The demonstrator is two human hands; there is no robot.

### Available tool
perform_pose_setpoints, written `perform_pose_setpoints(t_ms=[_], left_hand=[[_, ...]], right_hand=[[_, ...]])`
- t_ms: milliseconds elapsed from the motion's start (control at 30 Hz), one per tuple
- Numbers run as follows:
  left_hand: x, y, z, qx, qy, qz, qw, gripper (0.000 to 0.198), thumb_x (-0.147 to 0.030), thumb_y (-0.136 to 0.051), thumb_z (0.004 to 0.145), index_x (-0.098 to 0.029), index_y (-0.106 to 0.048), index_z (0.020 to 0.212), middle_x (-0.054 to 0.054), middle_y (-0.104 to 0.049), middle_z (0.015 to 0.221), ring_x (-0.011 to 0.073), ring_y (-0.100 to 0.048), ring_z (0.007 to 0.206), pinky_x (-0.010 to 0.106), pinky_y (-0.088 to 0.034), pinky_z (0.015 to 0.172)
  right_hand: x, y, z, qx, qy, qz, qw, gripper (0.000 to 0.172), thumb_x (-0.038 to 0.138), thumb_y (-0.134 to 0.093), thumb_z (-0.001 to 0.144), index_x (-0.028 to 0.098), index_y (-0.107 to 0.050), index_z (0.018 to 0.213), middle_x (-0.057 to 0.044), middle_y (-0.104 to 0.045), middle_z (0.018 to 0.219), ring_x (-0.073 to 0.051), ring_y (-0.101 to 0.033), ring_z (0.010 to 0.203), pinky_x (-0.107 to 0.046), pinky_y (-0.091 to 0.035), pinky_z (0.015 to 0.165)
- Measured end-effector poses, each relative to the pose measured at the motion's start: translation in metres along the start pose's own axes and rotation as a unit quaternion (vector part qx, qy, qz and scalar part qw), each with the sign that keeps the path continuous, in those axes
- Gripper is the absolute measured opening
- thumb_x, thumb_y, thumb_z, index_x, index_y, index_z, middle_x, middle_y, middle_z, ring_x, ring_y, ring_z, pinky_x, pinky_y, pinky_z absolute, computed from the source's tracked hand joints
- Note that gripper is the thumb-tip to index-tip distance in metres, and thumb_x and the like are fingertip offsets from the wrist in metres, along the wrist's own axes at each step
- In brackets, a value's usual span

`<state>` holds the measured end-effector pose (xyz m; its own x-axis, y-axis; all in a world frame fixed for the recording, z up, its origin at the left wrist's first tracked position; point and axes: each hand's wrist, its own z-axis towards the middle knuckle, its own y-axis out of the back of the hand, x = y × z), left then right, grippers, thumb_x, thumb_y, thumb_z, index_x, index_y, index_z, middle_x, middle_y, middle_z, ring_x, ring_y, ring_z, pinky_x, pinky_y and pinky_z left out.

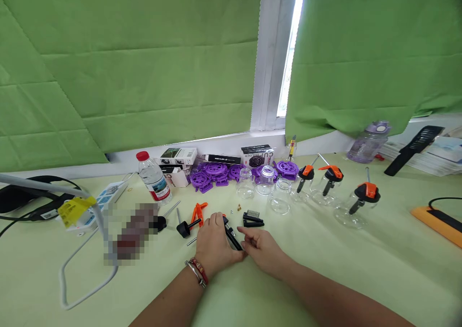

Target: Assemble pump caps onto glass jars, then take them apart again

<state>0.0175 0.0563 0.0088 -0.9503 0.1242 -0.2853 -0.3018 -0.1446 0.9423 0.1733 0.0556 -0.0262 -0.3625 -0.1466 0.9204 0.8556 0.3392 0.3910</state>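
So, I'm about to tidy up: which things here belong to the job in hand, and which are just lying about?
Likely the job:
- black part, in the left hand
- spring
- orange pieces
- black cap
- glass jars

Probably just lying about:
- water bottle
- purple bottle
- comb
- power strip

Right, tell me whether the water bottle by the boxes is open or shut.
Shut: the red cap sits on top of the water bottle. How tightly it's screwed, I cannot tell.
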Motion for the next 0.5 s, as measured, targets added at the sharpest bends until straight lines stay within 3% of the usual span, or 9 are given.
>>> perform_pose_setpoints(t_ms=[100, 233, 333, 500], left_hand=[[0.0003, -0.0009, -0.0002, -0.01, -0.008, 0.003, 1.0, 0.07, -0.049, -0.067, 0.046, -0.017, -0.047, 0.106, 0.01, -0.056, 0.101, 0.0291, -0.055, 0.095, 0.039, -0.043, 0.081], [0.0015, -0.0021, 0.0, -0.013, -0.011, 0.003, 1.0, 0.073, -0.053, -0.066, 0.047, -0.016, -0.046, 0.107, 0.011, -0.056, 0.101, 0.0298, -0.055, 0.095, 0.039, -0.042, 0.081], [0.0015, -0.0014, 0.0001, -0.002, -0.006, 0.004, 1.0, 0.071, -0.052, -0.065, 0.046, -0.018, -0.046, 0.106, 0.01, -0.055, 0.101, 0.03, -0.055, 0.096, 0.038, -0.041, 0.081], [0.0008, -0.0036, -0.0006, -0.006, -0.008, -0.004, 1.0, 0.072, -0.054, -0.065, 0.047, -0.018, -0.046, 0.106, 0.011, -0.055, 0.103, 0.0306, -0.054, 0.098, 0.038, -0.041, 0.083]], right_hand=[[0.0023, 0.0001, 0.0002, 0.012, 0.041, -0.028, 0.999, 0.03, 0.021, -0.044, 0.08, 0.018, -0.07, 0.094, -0.001, -0.052, 0.071, -0.015, -0.048, 0.066, -0.026, -0.039, 0.064], [0.0027, 0.0014, -0.0003, -0.009, 0.021, -0.035, 0.999, 0.032, 0.021, -0.044, 0.08, 0.018, -0.068, 0.101, -0.002, -0.053, 0.071, -0.015, -0.049, 0.066, -0.027, -0.04, 0.065], [0.0028, 0.0021, -0.0018, 0.008, 0.045, -0.051, 0.998, 0.029, 0.021, -0.043, 0.08, 0.018, -0.071, 0.091, -0.003, -0.055, 0.075, -0.016, -0.051, 0.069, -0.027, -0.04, 0.066], [-0.0002, 0.0003, -0.0018, -0.019, 0.01, -0.043, 0.999, 0.038, 0.023, -0.044, 0.081, 0.016, -0.063, 0.113, -0.004, -0.057, 0.075, -0.017, -0.052, 0.07, -0.028, -0.042, 0.067]])
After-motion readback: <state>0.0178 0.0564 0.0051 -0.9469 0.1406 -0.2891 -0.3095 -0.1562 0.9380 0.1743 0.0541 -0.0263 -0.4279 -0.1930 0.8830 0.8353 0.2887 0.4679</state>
